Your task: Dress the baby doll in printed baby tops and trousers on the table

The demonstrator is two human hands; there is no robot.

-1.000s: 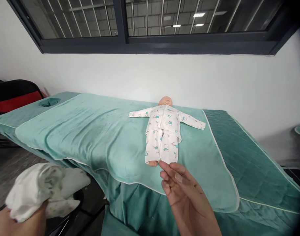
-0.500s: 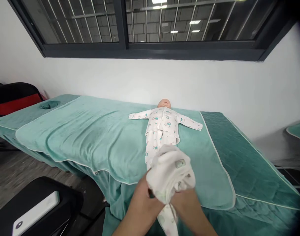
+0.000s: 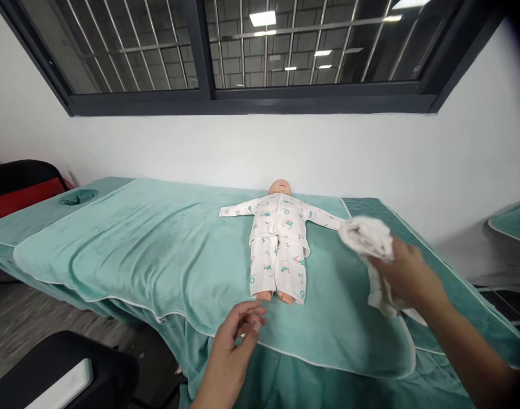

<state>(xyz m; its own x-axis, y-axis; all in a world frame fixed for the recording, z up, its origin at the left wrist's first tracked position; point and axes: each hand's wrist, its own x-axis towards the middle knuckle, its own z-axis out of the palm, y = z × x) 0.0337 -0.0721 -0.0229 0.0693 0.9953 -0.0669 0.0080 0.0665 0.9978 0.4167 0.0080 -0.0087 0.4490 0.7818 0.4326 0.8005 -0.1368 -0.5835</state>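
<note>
A baby doll (image 3: pixel 279 218) lies on its back on the green bed cover, its arms spread wide. It wears a white printed jacket and trousers, with bare feet showing at the cuffs. My right hand (image 3: pixel 407 278) is closed around a bunched white baby garment (image 3: pixel 366 236), held right of the doll near its sleeve end. Part of that garment hangs down below the hand, slightly blurred. Just in front of the doll's feet is my left hand (image 3: pixel 236 343), holding nothing, its fingers loosely curled and apart from the thumb.
A light green sheet (image 3: pixel 166 250) with pale piping covers much of the bed (image 3: pixel 439 272). At the lower left a black chair (image 3: pixel 110 363) carries a white phone (image 3: pixel 67 383). Behind the bed are a white wall (image 3: pixel 166 145) and a barred window (image 3: pixel 260 102).
Both hands were together on the bunched garment before the doll's legs. My left hand has let go, and my right hand has carried the garment right, uncovering the doll's feet.
</note>
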